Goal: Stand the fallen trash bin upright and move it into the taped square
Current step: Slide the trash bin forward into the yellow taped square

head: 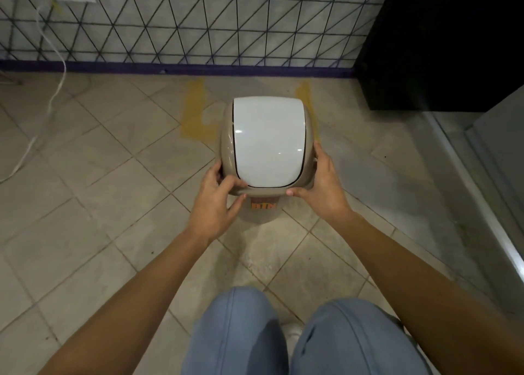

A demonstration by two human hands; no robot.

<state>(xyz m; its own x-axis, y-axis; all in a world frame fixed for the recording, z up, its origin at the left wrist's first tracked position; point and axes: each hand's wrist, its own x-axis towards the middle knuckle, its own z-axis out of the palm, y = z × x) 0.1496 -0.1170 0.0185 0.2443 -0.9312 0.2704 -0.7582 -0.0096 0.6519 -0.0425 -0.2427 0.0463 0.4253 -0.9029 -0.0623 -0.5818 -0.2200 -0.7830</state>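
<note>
A beige trash bin point(268, 145) with a white swing lid stands upright on the tiled floor, seen from above; an orange label shows on its front. My left hand point(215, 201) grips the lid rim at its near left corner. My right hand point(320, 184) holds the rim at the near right. Yellow tape marks point(194, 111) lie on the floor to the left and right behind the bin, near the wall. The bin hides much of the taped square, so I cannot tell whether its base is inside.
A wall with a black triangle pattern point(198, 20) runs across the back. A white cable point(54, 91) hangs from a socket at the far left. A dark cabinet point(439, 42) and a metal threshold point(482, 204) are at the right. My knees point(297, 335) are below.
</note>
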